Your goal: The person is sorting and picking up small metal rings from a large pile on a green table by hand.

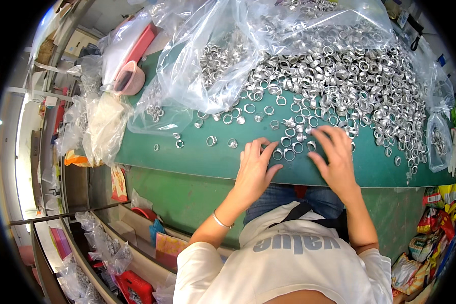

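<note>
Silver-coloured metal rings (pixel 349 86) lie in a large heap over the right and far side of the green tabletop (pixel 197 157). Between my hands is a small cluster of them, with one ring (pixel 289 154) near the front of it. My left hand (pixel 253 169) rests at the cluster's left side, fingers bent, thumb apart and nothing seen in its grasp. On the other side, my right hand (pixel 337 164) has thumb and forefinger spread around a single ring (pixel 311 146); whether they touch it I cannot tell.
Clear plastic bags (pixel 207 91) lie over part of the heap. A pink cup (pixel 130 78) stands at the table's far left, near a red tray (pixel 141 44). Several loose rings are scattered left of my hands. Drawers with bagged parts (pixel 106 248) stand lower left; colourful packages (pixel 425 243) lie lower right.
</note>
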A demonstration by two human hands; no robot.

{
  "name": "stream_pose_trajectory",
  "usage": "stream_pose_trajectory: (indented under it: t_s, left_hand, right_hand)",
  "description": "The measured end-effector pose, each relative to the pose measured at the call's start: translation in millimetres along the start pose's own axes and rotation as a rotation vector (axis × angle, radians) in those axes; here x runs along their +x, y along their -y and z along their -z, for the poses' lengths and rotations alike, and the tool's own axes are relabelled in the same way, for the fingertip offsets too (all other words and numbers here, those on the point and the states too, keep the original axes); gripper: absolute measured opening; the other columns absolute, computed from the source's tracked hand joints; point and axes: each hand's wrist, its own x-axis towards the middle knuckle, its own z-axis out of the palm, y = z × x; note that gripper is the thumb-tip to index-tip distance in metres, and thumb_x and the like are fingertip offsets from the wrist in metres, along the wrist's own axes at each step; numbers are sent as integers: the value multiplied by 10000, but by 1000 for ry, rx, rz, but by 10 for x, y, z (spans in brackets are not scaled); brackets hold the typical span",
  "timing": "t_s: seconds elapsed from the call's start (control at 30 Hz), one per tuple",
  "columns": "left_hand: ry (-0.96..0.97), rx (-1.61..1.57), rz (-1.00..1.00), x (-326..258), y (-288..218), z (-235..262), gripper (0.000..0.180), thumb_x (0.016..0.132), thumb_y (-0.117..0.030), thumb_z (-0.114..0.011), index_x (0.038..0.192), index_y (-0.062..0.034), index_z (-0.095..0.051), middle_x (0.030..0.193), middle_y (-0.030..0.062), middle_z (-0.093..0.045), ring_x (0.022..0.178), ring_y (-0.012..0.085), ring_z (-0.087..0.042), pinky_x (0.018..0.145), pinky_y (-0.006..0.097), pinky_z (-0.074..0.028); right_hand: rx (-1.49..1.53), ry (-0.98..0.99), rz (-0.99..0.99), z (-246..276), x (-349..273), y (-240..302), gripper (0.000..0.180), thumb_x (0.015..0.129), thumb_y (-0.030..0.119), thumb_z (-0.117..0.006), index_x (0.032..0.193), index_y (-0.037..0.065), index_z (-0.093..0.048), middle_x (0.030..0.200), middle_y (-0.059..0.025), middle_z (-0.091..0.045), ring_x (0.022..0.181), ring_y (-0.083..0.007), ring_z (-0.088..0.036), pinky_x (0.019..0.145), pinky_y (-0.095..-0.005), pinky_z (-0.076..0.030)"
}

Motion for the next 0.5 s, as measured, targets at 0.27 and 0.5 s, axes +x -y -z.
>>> stream_pose_trajectory:
  t_s: [0.27, 0.5]
  left_hand:
    - [-228, 9, -18, -38, 198, -75, 438, 698, -14, -749, 1115, -30, -613, 1162, 122, -524, 1027, 309, -510, 904, 407, -408]
    - [-58, 117, -100, 105, -2, -159, 526, 722, -128, -752, 1212, -57, -572, 1199, 114, -520, 1045, 298, -502, 853, 379, -364]
  right_hand:
    - [-213, -61, -40, 37, -67, -92, 254, 738, 1, -666, 986, 47, -632, 1004, -85, -554, 989, -281, -515, 866, -423, -359]
    - [36, 150, 23, -219, 9, 190, 355, 739, 95, -727, 1069, 39, -609, 1011, -94, -550, 933, -278, -511, 802, -390, -375]
